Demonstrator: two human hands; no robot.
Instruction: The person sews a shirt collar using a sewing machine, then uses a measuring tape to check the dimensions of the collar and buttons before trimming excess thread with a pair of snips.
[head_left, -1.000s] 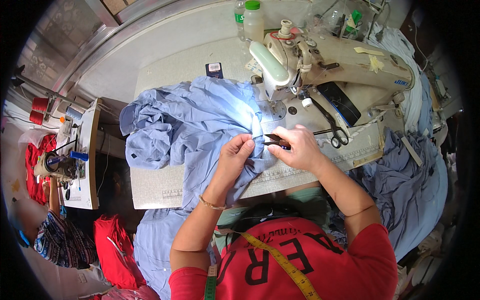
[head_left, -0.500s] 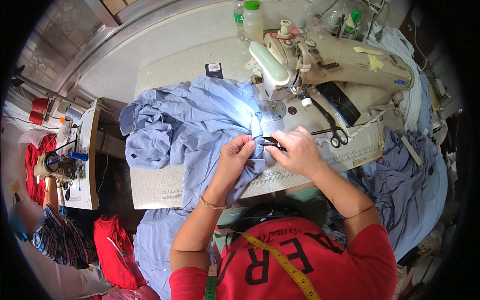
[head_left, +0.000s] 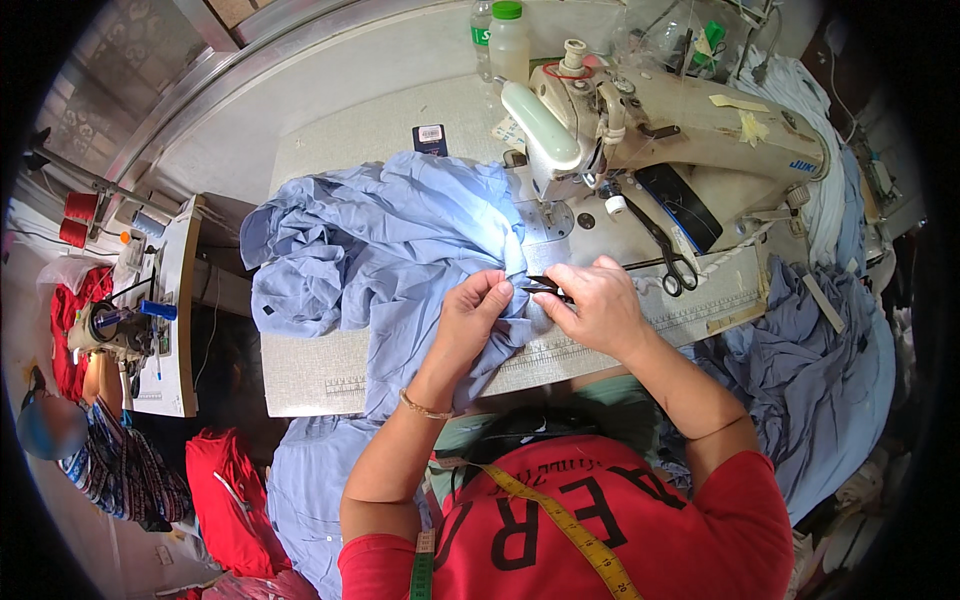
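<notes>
A light blue garment point(head_left: 400, 225) lies rumpled over the table of a sewing machine point(head_left: 690, 120). My left hand point(head_left: 474, 308) pinches a fold of its cloth between thumb and fingers, near the table's front. Close on the right, my right hand point(head_left: 600, 303) is closed round small black thread snips point(head_left: 545, 286), whose tips point left and meet the cloth by my left fingertips. Whether the blades touch a thread is too small to tell. The machine's needle area stands just beyond, lit by a bright lamp.
Black-handled scissors point(head_left: 676, 268) and a dark phone point(head_left: 680, 207) lie right of the needle. Two bottles point(head_left: 508, 45) stand at the back. Grey-blue cloth point(head_left: 800, 350) is heaped at the right. Another person point(head_left: 120, 470) sits at a second machine point(head_left: 105, 325) on the left.
My hands, the snips and the garment stay almost where they were. At the far left, the other person's head and arm have shifted slightly.
</notes>
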